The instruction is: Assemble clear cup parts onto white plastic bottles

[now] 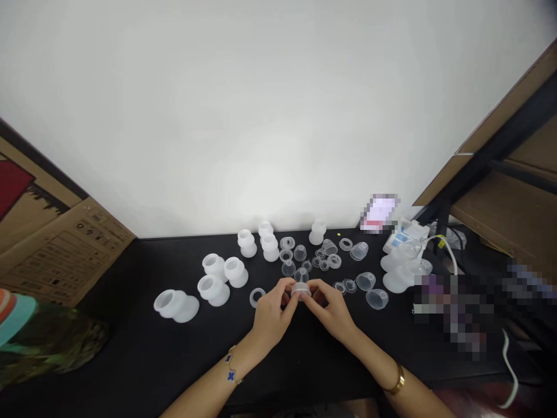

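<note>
Between both hands is a translucent bottle collar (pixel 301 288), with a clear nipple-shaped dome (pixel 301 273) rising from its top. My left hand (pixel 275 310) grips the collar from the left, and my right hand (pixel 329 307) from the right; the fingers of both are closed and the thumbs press its near side. A translucent ring (pixel 257 298) lies just left of my left hand. Beyond the hands are several clear nipples (pixel 288 267), loose rings (pixel 334 260) and small discs (pixel 349 285). Clear dome-shaped caps (pixel 377 299) lie right of my right hand.
Several white, waisted bottles (pixel 213 289) stand or lie on the black table (pixel 130 348) at the left and back. A phone (pixel 379 212) leans on the wall. Cardboard boxes (pixel 82 249) flank the table; a green-filled jar (pixel 52 337) is near left, with a cable (pixel 508 371) at right.
</note>
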Motion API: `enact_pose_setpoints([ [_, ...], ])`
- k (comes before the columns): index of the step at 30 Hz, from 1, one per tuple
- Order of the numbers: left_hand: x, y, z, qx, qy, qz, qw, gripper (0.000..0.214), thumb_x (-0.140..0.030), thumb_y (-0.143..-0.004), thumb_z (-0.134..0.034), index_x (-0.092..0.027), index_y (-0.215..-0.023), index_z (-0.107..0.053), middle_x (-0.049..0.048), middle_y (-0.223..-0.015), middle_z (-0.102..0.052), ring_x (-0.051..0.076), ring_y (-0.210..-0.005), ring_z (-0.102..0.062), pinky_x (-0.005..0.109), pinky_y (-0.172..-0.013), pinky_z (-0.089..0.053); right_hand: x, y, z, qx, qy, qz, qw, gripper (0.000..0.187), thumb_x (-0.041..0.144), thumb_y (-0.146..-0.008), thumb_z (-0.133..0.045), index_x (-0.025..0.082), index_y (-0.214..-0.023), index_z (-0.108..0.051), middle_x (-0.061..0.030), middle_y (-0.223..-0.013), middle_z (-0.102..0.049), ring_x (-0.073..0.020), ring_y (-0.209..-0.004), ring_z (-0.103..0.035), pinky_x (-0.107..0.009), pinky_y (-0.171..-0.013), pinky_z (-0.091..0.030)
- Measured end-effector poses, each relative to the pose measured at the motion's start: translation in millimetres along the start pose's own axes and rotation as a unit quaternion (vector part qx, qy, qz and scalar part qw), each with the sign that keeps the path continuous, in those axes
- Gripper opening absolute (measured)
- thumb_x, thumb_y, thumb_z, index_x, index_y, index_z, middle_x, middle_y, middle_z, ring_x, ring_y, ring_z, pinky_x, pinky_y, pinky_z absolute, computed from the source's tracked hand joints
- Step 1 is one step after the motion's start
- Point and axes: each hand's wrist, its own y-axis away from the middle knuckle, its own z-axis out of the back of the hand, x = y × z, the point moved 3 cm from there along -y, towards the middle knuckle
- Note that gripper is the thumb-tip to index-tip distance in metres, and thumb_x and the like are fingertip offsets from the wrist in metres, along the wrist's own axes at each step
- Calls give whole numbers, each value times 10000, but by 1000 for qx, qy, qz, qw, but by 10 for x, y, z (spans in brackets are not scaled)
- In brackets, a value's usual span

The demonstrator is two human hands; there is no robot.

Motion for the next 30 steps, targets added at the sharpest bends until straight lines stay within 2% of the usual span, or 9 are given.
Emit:
enact_pose_setpoints([
  [3,8,-5,-13,6,-9,1,1000,154,-333,-983,-482,-243,-1066,-574,-12,-835,-697,162,-686,-652,253,-642,-484,-5,3,5,-11,-10,-4,1000,253,365,-895,-640,229,-1107,-619,-10,-864,-655,-134,-610,-565,-242,-536,-428],
  [8,-7,-4,-25,20,5,-2,1000,164,-357,-983,-499,-250,-1091,-561,-8,-850,-719,175,-711,-675,262,-668,-495,-21,4,7,-14,2,4,1000,212,382,-916,-610,218,-1038,-667,-26,-849,-695,-149,-628,-583,-251,-554,-442],
  [20,-60,-15,8,41,138,5,990,213,-370,-994,-496,-236,-1125,-598,17,-882,-723,184,-778,-689,263,-711,-523,-5,3,23,5,-48,5,999,256,419,-938,-589,238,-1099,-671,-17,-852,-722,-146,-603,-586,-253,-551,-430],
  [27,-75,-31,26,40,141,-3,989,213,-364,-984,-519,-227,-1099,-636,21,-909,-732,181,-802,-689,259,-739,-529,-16,16,26,-8,-48,-3,999,240,427,-934,-599,235,-1052,-683,-22,-843,-710,-149,-611,-598,-262,-564,-445],
  [30,-74,-28,27,42,136,-7,990,213,-367,-986,-518,-224,-1094,-634,18,-895,-729,174,-791,-686,254,-733,-530,-46,1,16,1,-96,-21,995,247,445,-920,-614,237,-1031,-687,-18,-840,-696,-144,-613,-596,-254,-547,-446],
])
